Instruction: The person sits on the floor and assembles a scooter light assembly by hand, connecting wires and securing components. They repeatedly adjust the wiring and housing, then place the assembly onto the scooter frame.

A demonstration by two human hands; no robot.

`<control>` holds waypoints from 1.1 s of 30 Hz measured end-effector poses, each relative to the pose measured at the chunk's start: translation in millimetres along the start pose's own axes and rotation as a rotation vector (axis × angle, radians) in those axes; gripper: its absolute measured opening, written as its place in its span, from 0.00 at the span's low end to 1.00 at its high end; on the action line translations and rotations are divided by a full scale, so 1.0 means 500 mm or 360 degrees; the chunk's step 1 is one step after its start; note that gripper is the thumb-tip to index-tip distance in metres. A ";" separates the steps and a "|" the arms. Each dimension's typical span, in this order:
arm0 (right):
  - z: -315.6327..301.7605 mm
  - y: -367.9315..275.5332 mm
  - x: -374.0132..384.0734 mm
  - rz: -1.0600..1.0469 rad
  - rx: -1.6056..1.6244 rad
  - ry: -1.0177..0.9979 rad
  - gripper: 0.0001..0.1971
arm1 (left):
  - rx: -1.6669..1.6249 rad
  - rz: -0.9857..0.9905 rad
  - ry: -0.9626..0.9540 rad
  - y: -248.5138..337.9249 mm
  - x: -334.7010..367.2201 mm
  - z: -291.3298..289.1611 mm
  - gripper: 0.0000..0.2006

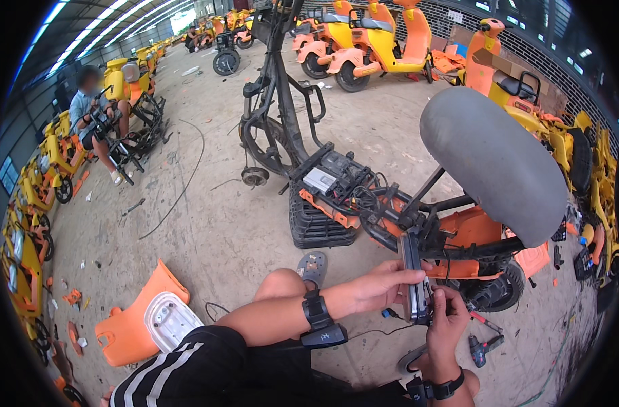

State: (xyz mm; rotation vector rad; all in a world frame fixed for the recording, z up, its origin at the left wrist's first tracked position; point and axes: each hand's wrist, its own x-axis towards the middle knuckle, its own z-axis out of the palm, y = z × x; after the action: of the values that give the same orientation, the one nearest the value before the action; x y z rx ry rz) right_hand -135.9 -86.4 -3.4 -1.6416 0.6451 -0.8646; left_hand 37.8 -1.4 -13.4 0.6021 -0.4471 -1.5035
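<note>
A stripped scooter frame [424, 210] with a grey seat [492, 159] stands in front of me. By its rear part I hold a flat, dark rectangular box [410, 261] upright, its narrow side towards me; what kind it is I cannot make out. My left hand [384, 281] is closed on its left side, thumb across the edge. My right hand [448, 317] pinches near the lower right end of the box, where thin wires show; its fingertips partly hide the spot. A thin black cable [384, 331] runs below the hands.
On the floor lie a cordless drill [482, 349], red-handled pliers [486, 322] and, at left, an orange panel [136, 329] with a white piece [170, 319]. A black plastic crate [316, 220] sits under the frame. Yellow scooters [391, 37] line the hall; another person [95, 112] sits at far left.
</note>
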 end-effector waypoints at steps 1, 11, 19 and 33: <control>-0.004 0.005 0.001 0.0009 0.0064 0.0009 0.10 | -0.0042 0.0026 0.0030 -0.003 0.007 -0.008 0.23; -0.003 -0.022 0.000 -0.0221 0.0239 -0.0219 0.10 | 0.0368 0.0218 0.0509 0.017 -0.003 0.023 0.16; -0.015 -0.047 -0.013 -0.0649 -0.0270 -0.0496 0.05 | 0.0352 0.0186 0.0597 0.008 0.005 0.013 0.23; -0.007 -0.043 -0.020 -0.0179 -0.0356 -0.0409 0.15 | 0.0451 0.0223 0.0598 -0.001 -0.003 0.041 0.15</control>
State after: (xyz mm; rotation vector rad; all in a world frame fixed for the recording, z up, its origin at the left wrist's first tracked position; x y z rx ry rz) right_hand -145.2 -75.8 15.7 -1.9677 0.4863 -0.6626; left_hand 24.9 -1.7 2.3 1.0330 -0.4024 -1.1673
